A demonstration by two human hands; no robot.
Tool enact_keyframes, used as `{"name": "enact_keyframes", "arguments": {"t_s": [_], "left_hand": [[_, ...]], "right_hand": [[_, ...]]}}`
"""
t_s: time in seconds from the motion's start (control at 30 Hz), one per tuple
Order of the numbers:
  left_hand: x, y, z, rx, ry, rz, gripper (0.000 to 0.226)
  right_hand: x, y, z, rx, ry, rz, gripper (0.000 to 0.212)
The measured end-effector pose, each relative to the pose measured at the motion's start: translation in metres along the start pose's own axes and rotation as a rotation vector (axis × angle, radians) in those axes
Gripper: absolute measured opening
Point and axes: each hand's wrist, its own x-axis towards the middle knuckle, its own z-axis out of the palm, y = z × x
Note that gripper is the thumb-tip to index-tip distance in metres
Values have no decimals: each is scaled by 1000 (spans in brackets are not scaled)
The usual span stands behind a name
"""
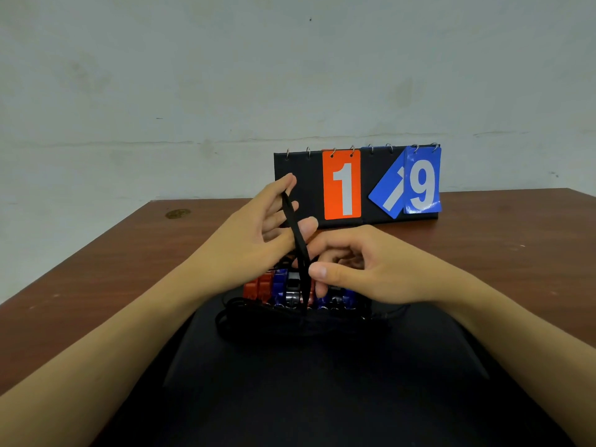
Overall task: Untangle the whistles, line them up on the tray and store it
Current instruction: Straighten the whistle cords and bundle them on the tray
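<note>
Pale, stained wall fills the upper half of the frame; below it a brown wooden desk (96, 275) runs across. Flip scoreboard (356, 185) stands right of centre at the desk's far side: orange card reads 1, blue card reads 9, another blue card beside it hangs askew. Black tray (322, 382) occupies lower centre. Whistles (290, 290), red, blue and black, sit in a row at the tray's far edge, with black cords bunched just in front of them. My left hand (267, 221), centre frame, holds a black lanyard (298, 243) up, the strap draped over its fingers. My right hand (361, 269) pinches the same lanyard lower down, just above the whistles.
</note>
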Motion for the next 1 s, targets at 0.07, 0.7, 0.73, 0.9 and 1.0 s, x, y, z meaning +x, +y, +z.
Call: {"name": "enact_keyframes", "arguments": {"t_s": [0.07, 0.7, 0.73, 0.9, 1.0], "left_hand": [[0, -2, 0, 18, -6, 6, 90], [0, -1, 4, 193, 36, -25, 99], [1, -2, 2, 165, 54, -36, 98], [7, -8, -16, 68, 191, -89, 83], [12, -20, -28, 11, 245, -118, 86]], "right_hand": [[-1, -1, 0, 0, -10, -1, 5], [-3, -3, 1, -70, -84, -9, 22], [-2, -3, 1, -76, -75, -12, 21], [-2, -2, -5, -120, -6, -35, 23], [-1, 1, -7, -156, 36, -45, 23]]}}
